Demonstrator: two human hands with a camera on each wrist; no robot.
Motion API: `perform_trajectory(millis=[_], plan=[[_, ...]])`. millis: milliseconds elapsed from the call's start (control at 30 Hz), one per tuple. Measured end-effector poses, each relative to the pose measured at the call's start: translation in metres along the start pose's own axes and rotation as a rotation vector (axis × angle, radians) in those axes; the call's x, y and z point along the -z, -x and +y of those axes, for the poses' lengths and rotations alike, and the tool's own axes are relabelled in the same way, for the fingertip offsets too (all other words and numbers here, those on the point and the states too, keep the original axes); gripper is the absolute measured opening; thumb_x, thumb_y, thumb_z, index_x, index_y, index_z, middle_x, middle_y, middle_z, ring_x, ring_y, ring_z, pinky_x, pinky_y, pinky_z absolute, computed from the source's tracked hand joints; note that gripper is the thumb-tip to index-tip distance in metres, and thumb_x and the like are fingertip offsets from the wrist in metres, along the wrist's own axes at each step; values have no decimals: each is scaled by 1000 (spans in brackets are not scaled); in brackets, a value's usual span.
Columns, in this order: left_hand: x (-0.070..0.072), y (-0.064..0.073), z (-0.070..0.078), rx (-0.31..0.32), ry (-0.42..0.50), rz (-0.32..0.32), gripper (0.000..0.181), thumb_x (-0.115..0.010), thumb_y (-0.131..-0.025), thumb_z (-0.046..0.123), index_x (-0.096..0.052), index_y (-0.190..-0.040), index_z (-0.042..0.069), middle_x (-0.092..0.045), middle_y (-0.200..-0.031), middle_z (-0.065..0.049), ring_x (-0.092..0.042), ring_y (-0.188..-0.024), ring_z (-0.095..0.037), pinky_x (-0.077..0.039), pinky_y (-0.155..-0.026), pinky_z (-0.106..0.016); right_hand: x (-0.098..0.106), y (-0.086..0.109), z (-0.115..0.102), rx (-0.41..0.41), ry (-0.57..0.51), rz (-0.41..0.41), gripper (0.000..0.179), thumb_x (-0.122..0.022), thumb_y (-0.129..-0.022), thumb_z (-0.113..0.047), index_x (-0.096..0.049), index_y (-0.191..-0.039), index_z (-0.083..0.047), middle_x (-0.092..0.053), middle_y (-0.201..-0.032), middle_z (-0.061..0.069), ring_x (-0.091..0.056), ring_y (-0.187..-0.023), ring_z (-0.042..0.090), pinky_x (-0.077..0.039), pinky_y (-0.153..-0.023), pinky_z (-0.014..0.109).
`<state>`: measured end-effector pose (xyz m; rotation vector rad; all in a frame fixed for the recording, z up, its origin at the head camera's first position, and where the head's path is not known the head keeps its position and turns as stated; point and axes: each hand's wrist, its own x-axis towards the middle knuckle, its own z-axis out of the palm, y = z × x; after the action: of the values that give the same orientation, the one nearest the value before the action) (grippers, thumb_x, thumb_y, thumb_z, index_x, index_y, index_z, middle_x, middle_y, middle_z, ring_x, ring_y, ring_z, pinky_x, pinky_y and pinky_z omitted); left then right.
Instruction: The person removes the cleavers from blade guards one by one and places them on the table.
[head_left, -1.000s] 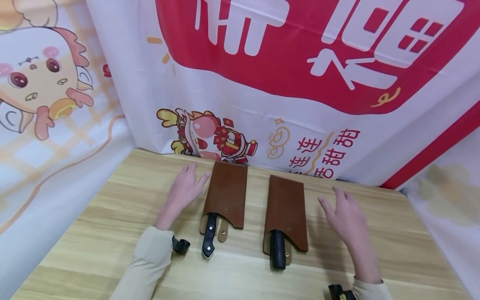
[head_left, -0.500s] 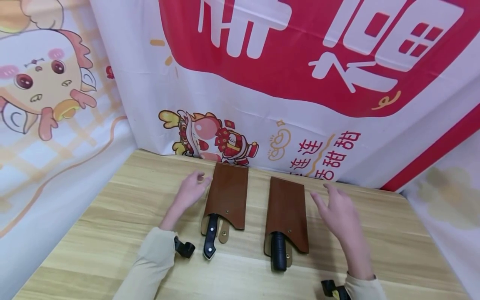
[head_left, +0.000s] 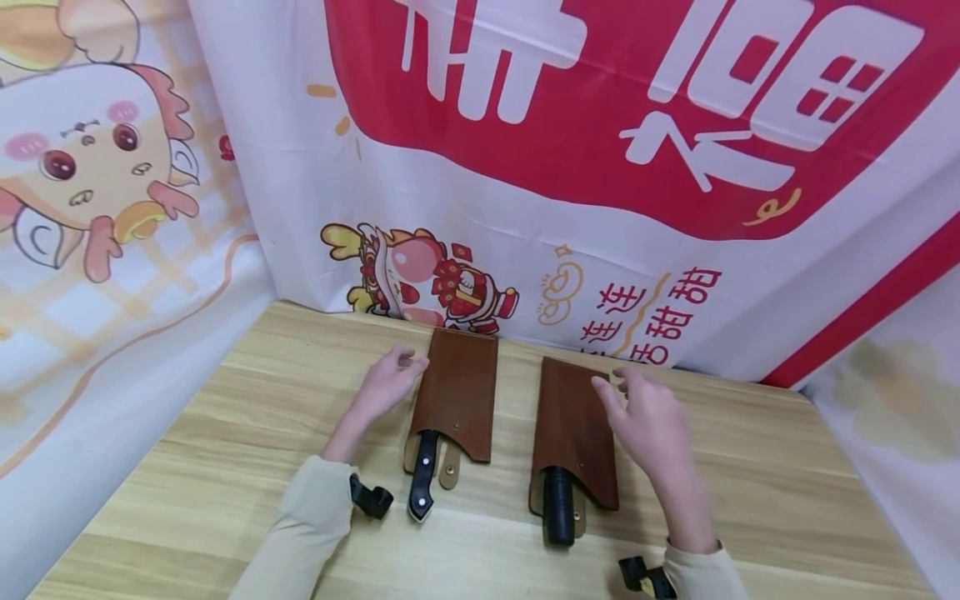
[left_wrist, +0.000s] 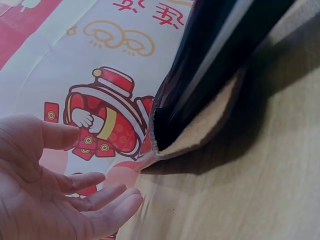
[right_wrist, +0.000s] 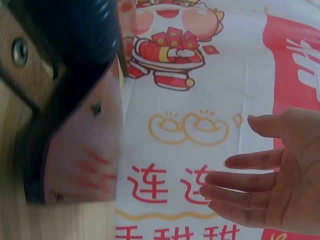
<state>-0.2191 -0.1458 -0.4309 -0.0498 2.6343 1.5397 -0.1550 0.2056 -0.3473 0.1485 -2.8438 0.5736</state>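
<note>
Two knives lie in brown leather sheaths on the wooden table, handles toward the person. The left sheath (head_left: 459,387) has a black riveted knife handle (head_left: 422,479) sticking out, with a loose snap strap (head_left: 449,467) beside it. From the right sheath (head_left: 572,417) comes a ribbed black knife handle (head_left: 558,507). My left hand (head_left: 387,383) hovers by the left sheath's upper left edge, fingers relaxed and holding nothing. My right hand (head_left: 647,417) is over the right sheath's upper right edge, partly covering it in the head view. In the right wrist view the right hand's fingers (right_wrist: 245,182) are loosely extended.
The wooden table (head_left: 232,425) ends at the back against a white and red printed cloth (head_left: 420,175). Another printed cloth (head_left: 82,242) hangs on the left. A black wrist mount (head_left: 371,497) is on the left sleeve, another (head_left: 645,575) by the right.
My right hand has moved left to the right sheath's edge. The left hand has shifted slightly right, and its fingers have drawn in. Both sheaths stay in place on the table.
</note>
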Motion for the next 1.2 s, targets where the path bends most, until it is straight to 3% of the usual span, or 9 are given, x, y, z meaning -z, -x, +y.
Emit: perform_trajectory(millis=[233, 700, 967, 1200], plan=[[-1, -1, 0, 32, 14, -18, 59, -51, -108, 37, -45, -147, -7, -51, -145, -32, -50, -133, -46, -43, -110, -58, -10, -3, -14, 30, -26, 3, 47, -62, -105, -35, -64, -125, 7, -73, -102, 24, -70, -91, 39, -58, -77, 55], [-2, 1, -1, 65, 91, -33, 56, -53, -108, 31, -43, -148, -8, -53, -143, -31, -58, -122, -41, -51, -102, -52, -24, -6, -40, 52, -39, -41, 48, -62, -105, -37, -64, -128, 5, -75, -102, 19, -72, -90, 34, -59, -77, 51], [-7, 3, 1, 95, 140, -60, 54, -53, -109, 28, -42, -150, -6, -52, -145, -31, -58, -125, -40, -55, -98, -49, -32, -9, -55, 94, -48, -45, 38, -66, -103, -35, -70, -118, -1, -75, -97, 13, -72, -85, 28, -59, -75, 48], [-10, 2, -1, 90, 132, -66, 54, -54, -109, 27, -42, -150, -6, -53, -144, -32, -61, -121, -42, -57, -93, -48, -41, -11, -66, 124, -69, -78, 35, -68, -102, -34, -70, -111, -1, -66, -76, 3, -60, -67, 18, -55, -65, 41]])
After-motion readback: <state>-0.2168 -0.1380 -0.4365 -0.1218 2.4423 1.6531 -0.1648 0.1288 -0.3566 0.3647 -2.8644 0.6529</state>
